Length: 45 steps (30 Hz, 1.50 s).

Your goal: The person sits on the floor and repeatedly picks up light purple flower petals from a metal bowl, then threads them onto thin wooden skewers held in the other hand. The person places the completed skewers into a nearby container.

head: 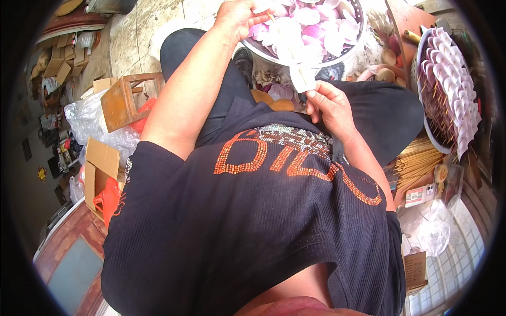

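My right hand (pixel 330 106) pinches the lower end of a pale onion layer (pixel 303 81) between thumb and fingers. A thin bamboo skewer (pixel 301 73) shows against that layer and runs up towards my left hand (pixel 237 17). The left fingers are closed around its far end, where glare hides the exact grip. Just beyond both hands stands a metal colander (pixel 357 23) heaped with loose pink-and-white onion layers (pixel 322 27). To the right, a second, pale basin (pixel 417 83) holds many skewered onion layers (pixel 450 75) packed in overlapping rows.
Bamboo skewers (pixel 419 160) lie in a bundle by my right knee. Onion scraps (pixel 280 91) lie between my legs. On the left are a wooden stool (pixel 126 102), clear plastic bags (pixel 89 118) and an open cardboard box (pixel 101 158). A printed card (pixel 415 196) lies at right.
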Motion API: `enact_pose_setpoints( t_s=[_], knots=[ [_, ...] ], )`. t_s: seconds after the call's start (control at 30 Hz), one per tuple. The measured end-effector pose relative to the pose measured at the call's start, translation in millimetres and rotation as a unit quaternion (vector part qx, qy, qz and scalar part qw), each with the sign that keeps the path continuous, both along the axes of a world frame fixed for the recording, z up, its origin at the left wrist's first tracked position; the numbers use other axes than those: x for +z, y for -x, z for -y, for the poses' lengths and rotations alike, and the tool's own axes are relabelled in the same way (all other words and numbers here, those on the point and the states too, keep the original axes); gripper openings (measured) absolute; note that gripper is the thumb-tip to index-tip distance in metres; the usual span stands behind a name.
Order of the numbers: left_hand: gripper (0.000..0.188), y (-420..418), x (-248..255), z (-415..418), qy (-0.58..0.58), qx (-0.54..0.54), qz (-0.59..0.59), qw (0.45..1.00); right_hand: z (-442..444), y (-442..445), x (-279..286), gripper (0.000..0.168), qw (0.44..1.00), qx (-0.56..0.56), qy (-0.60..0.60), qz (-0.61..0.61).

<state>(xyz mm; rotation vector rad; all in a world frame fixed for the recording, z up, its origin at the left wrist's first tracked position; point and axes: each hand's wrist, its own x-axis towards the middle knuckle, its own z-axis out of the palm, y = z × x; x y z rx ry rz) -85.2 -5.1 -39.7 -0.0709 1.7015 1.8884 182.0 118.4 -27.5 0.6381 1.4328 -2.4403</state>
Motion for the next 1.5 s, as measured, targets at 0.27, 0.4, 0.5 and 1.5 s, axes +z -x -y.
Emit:
enact_pose_setpoints(
  t_s=[0.27,0.4,0.5,1.5],
  knots=[
    [0.014,-8.2,1.0,-4.5,0.046,-0.026,-0.054,0.997,0.2,-0.5,0.0,0.011,1.0,0.007,-0.009,0.01],
    [0.013,-17.1,4.2,-6.9,0.076,-0.046,-0.056,0.994,0.4,-1.7,-4.1,0.01,0.999,-0.005,0.028,0.019],
    [0.012,-21.3,0.6,-7.0,0.077,-0.057,-0.078,0.992,1.1,-2.3,-6.0,0.009,0.998,-0.023,0.051,0.026],
    [0.007,-50.7,4.4,-13.1,0.02,-0.056,-0.009,0.998,4.4,-2.7,-10.3,0.009,0.997,-0.037,0.064,0.034]
  ],
)
